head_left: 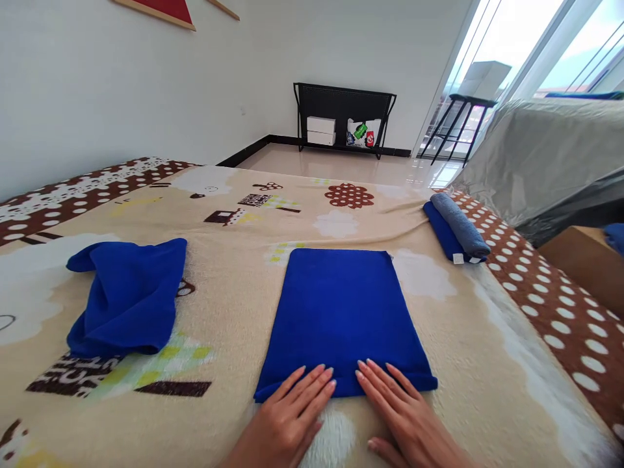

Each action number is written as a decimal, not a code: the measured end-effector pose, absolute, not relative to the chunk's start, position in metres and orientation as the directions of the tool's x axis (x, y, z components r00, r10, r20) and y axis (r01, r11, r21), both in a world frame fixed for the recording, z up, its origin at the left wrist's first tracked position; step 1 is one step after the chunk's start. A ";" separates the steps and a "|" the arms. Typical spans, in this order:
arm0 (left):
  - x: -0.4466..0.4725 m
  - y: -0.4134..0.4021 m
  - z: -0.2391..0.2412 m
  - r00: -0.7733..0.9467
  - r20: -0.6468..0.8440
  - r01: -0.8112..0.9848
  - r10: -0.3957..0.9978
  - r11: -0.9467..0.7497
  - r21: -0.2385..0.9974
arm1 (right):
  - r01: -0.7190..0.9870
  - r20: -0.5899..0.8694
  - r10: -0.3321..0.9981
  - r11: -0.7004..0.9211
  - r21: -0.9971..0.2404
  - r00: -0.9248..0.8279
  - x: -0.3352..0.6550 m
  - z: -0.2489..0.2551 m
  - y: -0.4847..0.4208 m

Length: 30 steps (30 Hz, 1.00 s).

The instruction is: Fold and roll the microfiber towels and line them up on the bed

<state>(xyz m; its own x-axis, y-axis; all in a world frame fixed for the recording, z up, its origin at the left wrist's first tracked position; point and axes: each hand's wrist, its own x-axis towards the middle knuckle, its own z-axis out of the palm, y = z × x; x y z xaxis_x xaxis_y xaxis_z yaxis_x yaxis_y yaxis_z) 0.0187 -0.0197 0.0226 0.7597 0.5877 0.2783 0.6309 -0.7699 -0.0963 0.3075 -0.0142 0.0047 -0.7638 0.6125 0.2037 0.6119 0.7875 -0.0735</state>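
Lying flat, the blue cloth [342, 312] looks soft, light and limp; from afar, I would take its thick near edge. My left hand [287, 416] and right hand [403, 411] rest there, apart, fingers straight, clamping nothing. Beneath is the patterned blanket [229, 305]; leftward, a crumpled cloth [131, 296].

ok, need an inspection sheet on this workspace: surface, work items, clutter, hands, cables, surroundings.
Surface: patterned blanket, lightly wrinkled, polka-dot border.
Work items: flat blue cloth, near edge raised in a narrow fold or roll, can't tell which; crumpled blue cloth to its left.
Clutter: grey-blue roll against a blue bundle, far right.
Left hand: bare, fingers extended on the flat cloth's near edge.
Right hand: same edge, fingers extended, thumb off the cloth.
Cables: nothing seen on the blanket.
Surroundings: black rack at the wall, stool, cardboard box at right.
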 end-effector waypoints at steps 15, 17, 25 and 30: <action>-0.046 -0.022 0.027 0.635 0.392 0.755 0.666 -0.642 -0.134 | 0.789 0.368 0.734 0.614 0.000 -0.571 0.384 -0.002 -0.015; -0.039 -0.022 0.029 0.562 0.437 0.800 0.703 -0.596 -0.070 | 0.824 0.454 0.743 0.565 -0.030 -0.492 0.378 -0.004 -0.012; -0.044 -0.007 0.028 0.437 0.414 0.805 0.799 -0.553 0.217 | 0.758 0.298 0.837 0.544 -0.359 -0.460 0.391 -0.002 0.012; -0.050 0.001 0.033 0.349 0.255 0.834 0.902 -0.423 0.354 | 0.817 0.305 0.905 0.407 -0.409 -0.297 0.389 -0.004 0.022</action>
<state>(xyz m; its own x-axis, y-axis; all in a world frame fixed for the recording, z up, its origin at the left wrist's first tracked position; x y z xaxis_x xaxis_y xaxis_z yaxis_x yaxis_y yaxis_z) -0.0501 0.0008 0.0327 0.3494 0.9015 0.2552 0.8339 -0.4234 0.3540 0.3886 0.0215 -0.0041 -0.2975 0.9046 0.3054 0.8171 0.4067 -0.4087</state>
